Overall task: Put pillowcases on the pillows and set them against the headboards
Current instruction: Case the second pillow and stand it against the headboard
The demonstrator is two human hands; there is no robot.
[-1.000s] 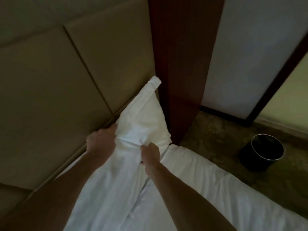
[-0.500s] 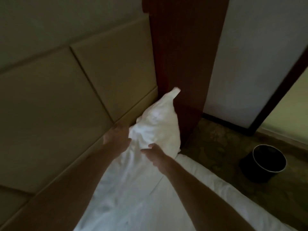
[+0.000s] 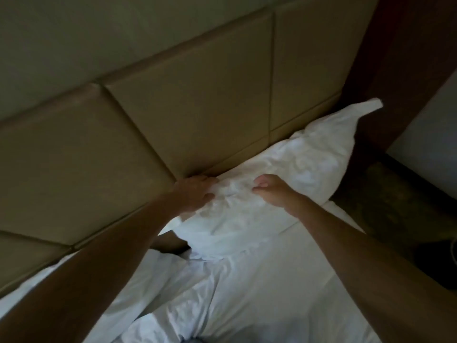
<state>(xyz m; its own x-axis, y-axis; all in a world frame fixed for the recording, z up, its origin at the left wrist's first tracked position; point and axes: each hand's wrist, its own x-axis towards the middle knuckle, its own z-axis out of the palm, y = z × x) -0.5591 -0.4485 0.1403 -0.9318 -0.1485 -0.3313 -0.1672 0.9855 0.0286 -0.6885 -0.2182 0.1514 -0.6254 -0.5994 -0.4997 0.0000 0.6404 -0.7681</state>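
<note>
Left hand [image 3: 195, 191] and right hand [image 3: 274, 193] each clutch bunched pillow [image 3: 284, 167] cloth; best seat it flush against headboard [image 3: 173, 125] before releasing.

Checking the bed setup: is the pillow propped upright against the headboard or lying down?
Lying down: the pillow rests lengthwise on the bed along the headboard base, left hand and right hand gripping its fabric.

White-sheeted bed [image 3: 284, 293], pillow [image 3: 284, 174] atop.
</note>
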